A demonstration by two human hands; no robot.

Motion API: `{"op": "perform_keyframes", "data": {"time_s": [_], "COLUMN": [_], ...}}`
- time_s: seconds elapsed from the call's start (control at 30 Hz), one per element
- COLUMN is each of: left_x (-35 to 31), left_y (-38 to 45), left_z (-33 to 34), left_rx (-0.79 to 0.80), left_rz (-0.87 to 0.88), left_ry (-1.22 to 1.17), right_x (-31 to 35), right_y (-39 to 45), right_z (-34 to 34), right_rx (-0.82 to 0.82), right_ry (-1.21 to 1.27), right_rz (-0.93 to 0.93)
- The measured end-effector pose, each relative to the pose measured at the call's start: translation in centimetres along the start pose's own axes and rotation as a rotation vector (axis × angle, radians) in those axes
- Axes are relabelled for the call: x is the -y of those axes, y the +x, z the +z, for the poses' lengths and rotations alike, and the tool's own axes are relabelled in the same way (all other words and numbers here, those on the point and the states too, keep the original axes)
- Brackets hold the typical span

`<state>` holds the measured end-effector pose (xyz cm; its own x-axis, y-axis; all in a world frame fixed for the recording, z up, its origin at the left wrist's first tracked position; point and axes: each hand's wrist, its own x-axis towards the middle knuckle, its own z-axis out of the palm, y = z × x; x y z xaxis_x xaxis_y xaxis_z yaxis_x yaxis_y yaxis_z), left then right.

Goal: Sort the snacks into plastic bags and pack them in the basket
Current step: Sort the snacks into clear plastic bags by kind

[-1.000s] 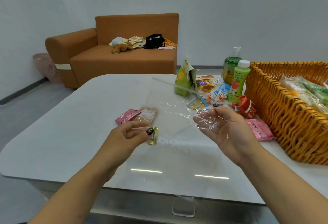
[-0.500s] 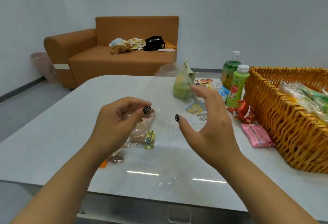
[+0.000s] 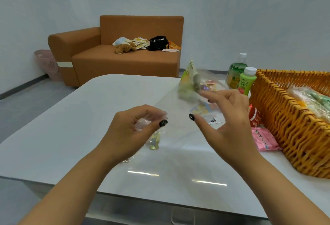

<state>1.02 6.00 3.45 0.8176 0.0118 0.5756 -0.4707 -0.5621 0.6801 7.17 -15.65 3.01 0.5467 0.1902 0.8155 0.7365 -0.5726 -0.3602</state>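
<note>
I am pinching the clear plastic bag in my left grip, left of the wicker basket, while my right grip is hanging wide beside it.

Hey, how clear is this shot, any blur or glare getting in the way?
Head view: the right hand has motion-blurred fingers, and the clear bag smears the green pouch behind it. Two bright light streaks glare off the glossy table near its front edge. The left hand and basket look fairly sharp; wide-angle distortion bends the edges.
</note>
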Motion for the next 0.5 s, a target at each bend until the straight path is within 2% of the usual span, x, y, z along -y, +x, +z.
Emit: {"op": "perform_keyframes", "data": {"time_s": [0.1, 0.2, 0.27, 0.33, 0.43, 0.5], "left_x": [0.0, 0.6, 1.2, 1.4, 1.8, 2.0], "left_y": [-0.1, -0.3, -0.6, -0.7, -0.7, -0.7], "left_z": [-0.2, -1.0, -1.3, -1.4, -1.0, -0.6], "left_rx": [0.148, 0.376, 0.452, 0.383, 0.163, 0.082], "left_rz": [-0.106, -0.218, -0.271, -0.27, -0.165, -0.104], "left_ry": [0.005, 0.183, 0.257, 0.269, 0.26, 0.287], "right_x": [-0.2, -0.4, -0.5, -0.4, -0.2, -0.1], "right_y": [0.8, 1.1, 1.0, 0.7, 0.4, 0.2], "right_z": [-0.4, -2.3, -4.0, -5.8, -7.3, -7.3], "right_rx": [-0.031, 0.091, 0.196, 0.297, 0.406, 0.489], "right_ry": [0.042, 0.179, 0.266, 0.378, 0.604, 0.72], "right_rz": [-0.055, -0.104, -0.052, 0.014, 0.165, 0.271]}}
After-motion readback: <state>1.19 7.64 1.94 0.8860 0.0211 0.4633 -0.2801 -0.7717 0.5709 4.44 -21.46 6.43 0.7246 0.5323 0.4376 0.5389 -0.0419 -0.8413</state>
